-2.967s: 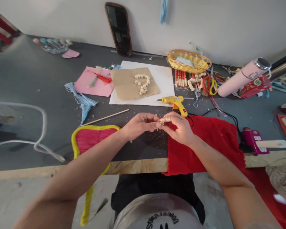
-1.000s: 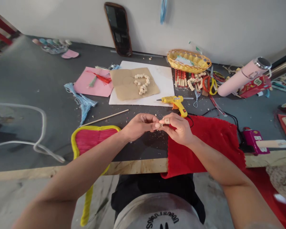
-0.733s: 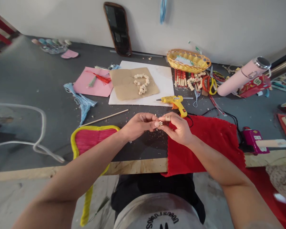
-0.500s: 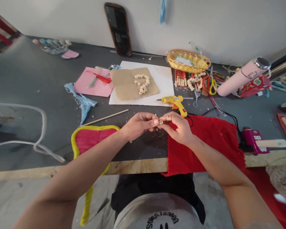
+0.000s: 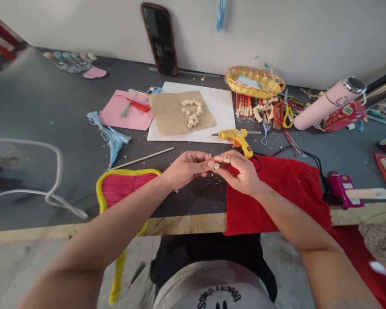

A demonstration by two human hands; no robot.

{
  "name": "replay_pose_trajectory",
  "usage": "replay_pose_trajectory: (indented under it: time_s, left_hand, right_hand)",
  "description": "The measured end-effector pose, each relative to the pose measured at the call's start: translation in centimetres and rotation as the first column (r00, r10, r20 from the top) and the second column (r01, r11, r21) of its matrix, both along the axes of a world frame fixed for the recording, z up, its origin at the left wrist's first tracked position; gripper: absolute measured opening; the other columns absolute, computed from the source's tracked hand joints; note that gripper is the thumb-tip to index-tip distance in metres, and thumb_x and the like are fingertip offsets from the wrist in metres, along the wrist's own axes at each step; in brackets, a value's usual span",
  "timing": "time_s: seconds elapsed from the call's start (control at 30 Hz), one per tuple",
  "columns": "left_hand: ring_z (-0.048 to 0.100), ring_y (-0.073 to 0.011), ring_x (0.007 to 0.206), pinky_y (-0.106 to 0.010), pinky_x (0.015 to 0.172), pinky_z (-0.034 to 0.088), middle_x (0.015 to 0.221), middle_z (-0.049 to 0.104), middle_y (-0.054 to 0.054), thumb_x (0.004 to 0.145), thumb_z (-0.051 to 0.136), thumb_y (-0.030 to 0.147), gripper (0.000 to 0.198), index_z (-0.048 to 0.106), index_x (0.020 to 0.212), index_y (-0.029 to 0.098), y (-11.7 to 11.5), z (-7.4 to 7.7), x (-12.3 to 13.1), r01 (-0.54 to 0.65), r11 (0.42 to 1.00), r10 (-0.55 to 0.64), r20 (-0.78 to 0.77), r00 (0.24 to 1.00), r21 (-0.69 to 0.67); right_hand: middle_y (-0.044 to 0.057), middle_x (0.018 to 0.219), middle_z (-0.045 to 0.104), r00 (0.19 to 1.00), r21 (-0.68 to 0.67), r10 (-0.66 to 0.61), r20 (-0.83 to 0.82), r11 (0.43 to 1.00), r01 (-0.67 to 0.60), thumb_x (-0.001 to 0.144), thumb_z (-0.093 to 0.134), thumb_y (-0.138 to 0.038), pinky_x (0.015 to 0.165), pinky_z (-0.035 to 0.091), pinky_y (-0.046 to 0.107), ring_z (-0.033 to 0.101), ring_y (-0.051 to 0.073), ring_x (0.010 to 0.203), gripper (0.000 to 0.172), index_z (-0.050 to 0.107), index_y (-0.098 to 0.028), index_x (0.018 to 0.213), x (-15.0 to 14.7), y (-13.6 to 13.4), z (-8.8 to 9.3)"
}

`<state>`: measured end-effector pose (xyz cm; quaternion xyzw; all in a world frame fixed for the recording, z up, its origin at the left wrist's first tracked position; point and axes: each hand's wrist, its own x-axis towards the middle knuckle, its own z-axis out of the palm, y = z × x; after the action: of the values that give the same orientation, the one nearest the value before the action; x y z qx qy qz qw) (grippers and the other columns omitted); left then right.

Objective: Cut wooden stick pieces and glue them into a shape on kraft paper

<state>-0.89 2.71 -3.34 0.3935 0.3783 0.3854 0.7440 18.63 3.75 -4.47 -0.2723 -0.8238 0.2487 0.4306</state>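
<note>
Between my fingertips is a tiny cream flower-shaped piece, pinched from both sides over the dark table. My left hand has thumb and forefinger closed on its left edge. My right hand grips it from the right with thumb and forefinger, above the edge of a red cloth. Just beyond my hands lies a yellow glue gun, its nozzle to the left. Farther back, a curved row of similar small cream pieces rests on brown paper over a white board.
A yellow-rimmed pink fan-like piece lies under my left forearm, near a thin stick and blue tassel. At back right are a wicker basket, scissors and pink flask. A phone leans on the wall.
The small flower-shaped piece has turned slightly between my fingertips and shows a paler face. Both hands stay in nearly the same place.
</note>
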Motion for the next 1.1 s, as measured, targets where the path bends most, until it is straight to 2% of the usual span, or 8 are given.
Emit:
replay_pose_trajectory:
  time_s: [0.2, 0.37, 0.53, 0.73, 1.1]
  left_hand:
    - [0.048, -0.0069, 0.053, -0.021, 0.052, 0.035, 0.059, 0.062, -0.001, 0.066, 0.084, 0.041, 0.034, 0.069, 0.070, 0.011, 0.09, -0.05, 0.02, 0.029, 1.000, -0.029, -0.008, 1.000, 0.001]
    - [0.048, -0.0071, 0.054, -0.021, 0.052, 0.035, 0.061, 0.063, -0.002, 0.065, 0.085, 0.039, 0.033, 0.070, 0.071, 0.011, 0.09, 0.01, -0.05, 0.034, 0.999, -0.034, -0.024, 0.999, 0.002]
    - [0.048, -0.0067, 0.053, -0.021, 0.052, 0.034, 0.059, 0.059, 0.000, 0.065, 0.085, 0.038, 0.033, 0.069, 0.069, 0.010, 0.01, -0.02, -0.02, 0.017, 1.000, -0.017, -0.020, 1.000, -0.004]
    - [0.047, -0.0063, 0.053, -0.020, 0.052, 0.033, 0.058, 0.060, 0.001, 0.066, 0.084, 0.038, 0.031, 0.070, 0.070, 0.011, -0.03, -0.39, 0.01, 0.023, 0.999, -0.022, -0.027, 0.999, 0.038]
    - [0.048, -0.0060, 0.052, -0.020, 0.052, 0.033, 0.056, 0.061, 0.000, 0.062, 0.087, 0.038, 0.032, 0.070, 0.065, 0.010, 0.01, -0.51, 0.10, 0.015, 1.000, -0.015, -0.030, 0.999, 0.013]
  right_hand:
    - [0.006, 0.094, 0.070, 1.000, 0.032, 0.005, -0.017, 0.999, -0.005, 0.090, 0.063, -0.020, 0.080, 0.061, 0.029, 0.069, 0.016, 0.090, 0.012, 0.065, -0.020, 0.103, -0.10, -0.01, 0.27]
    - [0.006, 0.095, 0.070, 0.999, 0.047, 0.025, -0.024, 0.999, -0.024, 0.090, 0.062, -0.016, 0.081, 0.060, 0.027, 0.069, 0.015, 0.090, 0.014, 0.065, -0.020, 0.104, -0.14, -0.04, 0.48]
    - [0.006, 0.097, 0.071, 1.000, 0.022, 0.004, -0.012, 1.000, -0.004, 0.086, 0.070, -0.020, 0.082, 0.060, 0.029, 0.068, 0.016, 0.092, 0.021, 0.065, -0.020, 0.107, -0.04, -0.02, 0.07]
    - [0.005, 0.092, 0.072, 1.000, 0.074, -0.017, -0.004, 0.997, 0.017, 0.087, 0.068, -0.019, 0.080, 0.061, 0.030, 0.070, 0.016, 0.089, 0.014, 0.066, -0.020, 0.100, -0.09, -0.01, -0.04]
    - [0.007, 0.090, 0.071, 1.000, 0.128, 0.001, 0.008, 0.992, -0.002, 0.089, 0.065, -0.017, 0.077, 0.061, 0.029, 0.069, 0.016, 0.085, 0.010, 0.064, -0.019, 0.099, -0.32, 0.01, -0.22]
